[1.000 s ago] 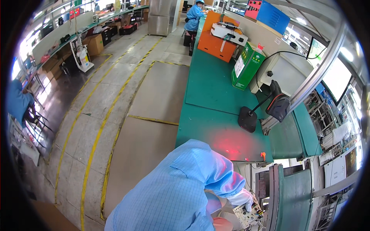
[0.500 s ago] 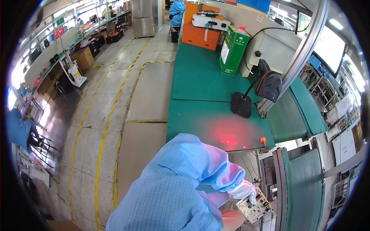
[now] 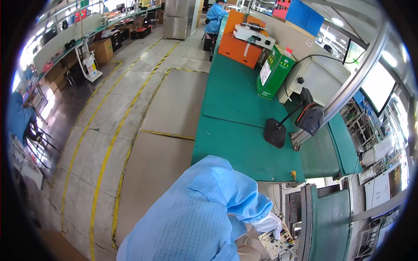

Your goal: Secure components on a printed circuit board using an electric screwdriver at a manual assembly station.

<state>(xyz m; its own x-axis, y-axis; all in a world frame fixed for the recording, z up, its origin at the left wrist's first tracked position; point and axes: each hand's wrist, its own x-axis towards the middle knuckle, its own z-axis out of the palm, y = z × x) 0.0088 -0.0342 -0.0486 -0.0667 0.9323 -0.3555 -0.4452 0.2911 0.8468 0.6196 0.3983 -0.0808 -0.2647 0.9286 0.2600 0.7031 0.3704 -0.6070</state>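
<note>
My left hand [image 3: 269, 223], in a white glove, reaches out of a blue checked sleeve [image 3: 187, 213] at the lower right. Its fingers are closed on the upper edge of a pale circuit board [image 3: 273, 244], which is held tilted beside the bench. Dark, yellow and other small components stand on the board, mostly along its right side. My right hand is not in view. A black handheld barcode scanner [image 3: 310, 117] rests on a stand with a flat black base [image 3: 275, 133], beyond the board on the green-topped bench [image 3: 235, 152].
On the bench stand a green metal can [image 3: 275, 71], an orange box [image 3: 237, 50] and a white device [image 3: 254, 35]. A metal post [image 3: 357, 74] rises at the right, by a green conveyor [image 3: 331, 222]. Another person in blue [image 3: 214, 18] sits at the far end.
The red light on the bench top has gone out. The view has shifted, so the bench sits lower. My left hand still holds the board, now slightly lower and further left in view.
</note>
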